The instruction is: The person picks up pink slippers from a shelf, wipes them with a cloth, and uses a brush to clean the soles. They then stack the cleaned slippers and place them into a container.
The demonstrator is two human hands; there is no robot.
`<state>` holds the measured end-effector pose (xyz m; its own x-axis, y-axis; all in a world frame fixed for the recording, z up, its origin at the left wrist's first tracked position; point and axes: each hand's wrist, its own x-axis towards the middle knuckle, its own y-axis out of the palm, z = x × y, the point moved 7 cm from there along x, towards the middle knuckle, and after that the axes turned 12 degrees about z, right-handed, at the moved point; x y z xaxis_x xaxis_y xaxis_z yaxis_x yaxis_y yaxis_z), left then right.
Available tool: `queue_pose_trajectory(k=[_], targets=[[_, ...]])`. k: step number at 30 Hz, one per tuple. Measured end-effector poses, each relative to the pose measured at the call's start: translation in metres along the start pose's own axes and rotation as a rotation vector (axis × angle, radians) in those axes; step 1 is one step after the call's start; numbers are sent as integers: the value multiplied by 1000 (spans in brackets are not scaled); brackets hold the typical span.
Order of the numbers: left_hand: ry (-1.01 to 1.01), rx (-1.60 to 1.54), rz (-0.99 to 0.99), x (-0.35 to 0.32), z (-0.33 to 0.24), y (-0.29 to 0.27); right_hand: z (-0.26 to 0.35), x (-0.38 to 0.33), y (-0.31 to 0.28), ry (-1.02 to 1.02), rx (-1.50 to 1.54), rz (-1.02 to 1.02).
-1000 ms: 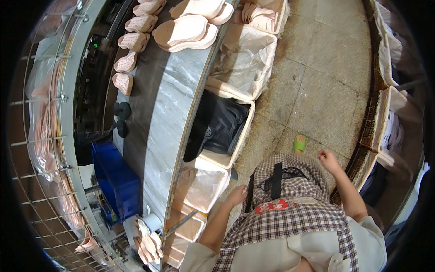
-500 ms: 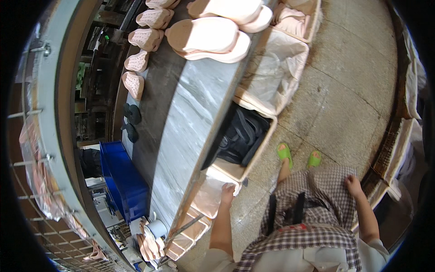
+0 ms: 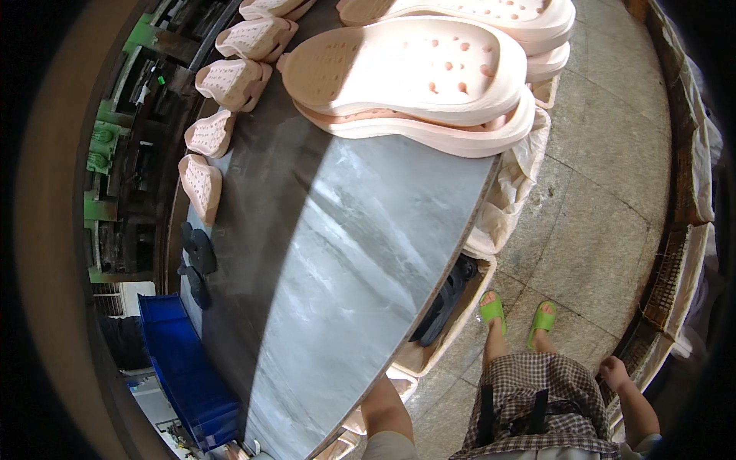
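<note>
My left forearm (image 3: 386, 408) reaches in beneath the near edge of the tabletop (image 3: 330, 299), which hides the hand and its fingers. Close to the right side of my checked apron, my right hand (image 3: 613, 373) hangs with its fingers curled in, and nothing shows in it. Large pale pink foam clog pieces (image 3: 406, 73) with small holes are stacked across the far end of the table. More pale pieces (image 3: 238, 83) stand in a row along its left side. Below them lie small black foam pieces (image 3: 201, 253).
A blue bin (image 3: 188, 376) stands at the table's left end. Under the right edge, a basket (image 3: 452, 341) holds black footwear pieces, with a white-lined basket (image 3: 510, 195) beyond it. Further lined baskets (image 3: 663, 307) line the right side of the floor (image 3: 583, 230).
My view has shifted closer over the table, so the pink pieces look larger. My left hand has gone out of sight under the table edge. My right hand has come away from the apron.
</note>
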<state>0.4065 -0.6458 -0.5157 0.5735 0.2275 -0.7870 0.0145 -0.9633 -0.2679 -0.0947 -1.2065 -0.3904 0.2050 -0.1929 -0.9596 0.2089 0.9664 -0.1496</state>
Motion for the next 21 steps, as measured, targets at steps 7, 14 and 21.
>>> queue_pose_trajectory(k=[7,14,21], targets=[[320,995,34,-77,-72,78,86,9,44,-211,22,164],[377,669,1595,-424,-168,200,44,26,9,-162,-78,7],[860,-358,404,-311,-479,99,-24,49,-25,31,-39,-246]])
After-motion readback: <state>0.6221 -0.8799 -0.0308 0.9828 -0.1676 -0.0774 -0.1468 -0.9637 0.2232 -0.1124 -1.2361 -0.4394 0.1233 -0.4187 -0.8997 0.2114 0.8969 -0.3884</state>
